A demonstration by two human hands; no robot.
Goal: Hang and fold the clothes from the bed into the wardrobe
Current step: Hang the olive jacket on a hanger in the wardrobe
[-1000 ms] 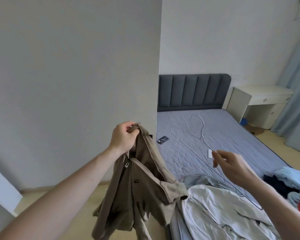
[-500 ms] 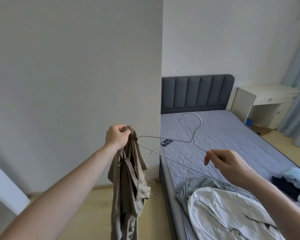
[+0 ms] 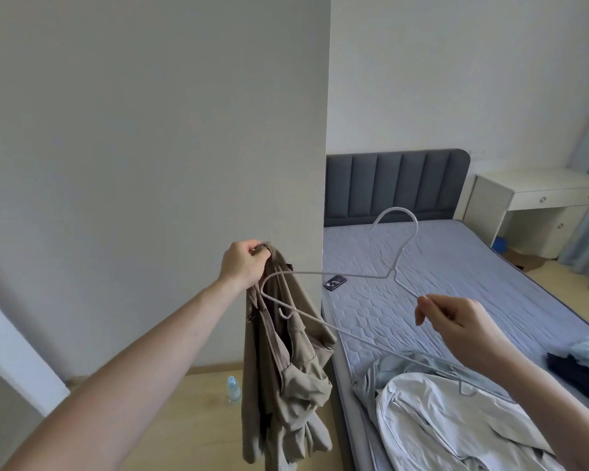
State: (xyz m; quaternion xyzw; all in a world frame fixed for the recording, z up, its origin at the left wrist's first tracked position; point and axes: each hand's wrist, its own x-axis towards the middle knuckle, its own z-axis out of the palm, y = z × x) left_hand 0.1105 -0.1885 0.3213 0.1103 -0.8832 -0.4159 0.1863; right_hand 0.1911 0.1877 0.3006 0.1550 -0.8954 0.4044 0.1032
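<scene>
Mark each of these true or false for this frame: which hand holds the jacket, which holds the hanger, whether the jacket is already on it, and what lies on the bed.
1. The left hand grips the tan jacket by its top. True.
2. The right hand is empty. False: it pinches the white wire hanger.
3. The jacket already hangs on the hanger. False: the hanger's end only lies in front of it.
4. A phone lies on the mattress. True.
5. The bed holds no clothes. False: a pale garment lies there.
</scene>
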